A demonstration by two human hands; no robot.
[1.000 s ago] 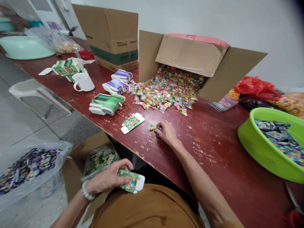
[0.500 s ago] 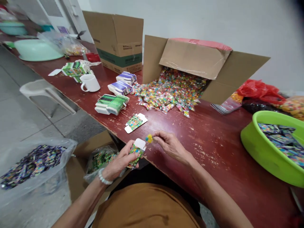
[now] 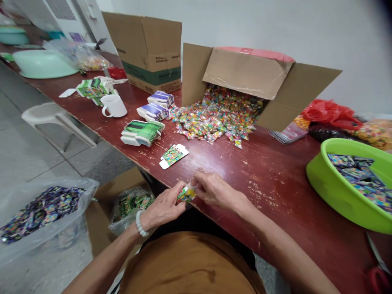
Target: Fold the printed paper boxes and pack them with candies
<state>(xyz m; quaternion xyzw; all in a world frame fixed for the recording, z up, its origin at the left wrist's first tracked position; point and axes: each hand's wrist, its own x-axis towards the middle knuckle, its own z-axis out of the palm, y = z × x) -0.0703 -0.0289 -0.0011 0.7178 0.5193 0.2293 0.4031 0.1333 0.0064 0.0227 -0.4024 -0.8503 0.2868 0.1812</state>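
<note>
Left hand [image 3: 163, 209] grips one green carton [image 3: 183, 196] at the table [image 3: 275, 175] edge; whether the right hand [image 3: 217, 191] grips yellow candy [image 3: 190, 192], I cannot tell. Eleven o'clock from them: one loose carton [image 3: 174, 156], two purple stacks [image 3: 153, 112], one mug [image 3: 116, 106]; three, one basin [image 3: 339, 198].

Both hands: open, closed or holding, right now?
Left hand: closed, holding a small green carton.
Right hand: curled at the carton's end, near something yellow; grip cannot be told.

Packing workshop: long worn table [image 3: 272, 175], wrapped sweets [image 3: 211, 118] spilling from carton [image 3: 248, 71], stacked flat boxes [image 3: 143, 132], bagged sachets [image 3: 44, 212].
</note>
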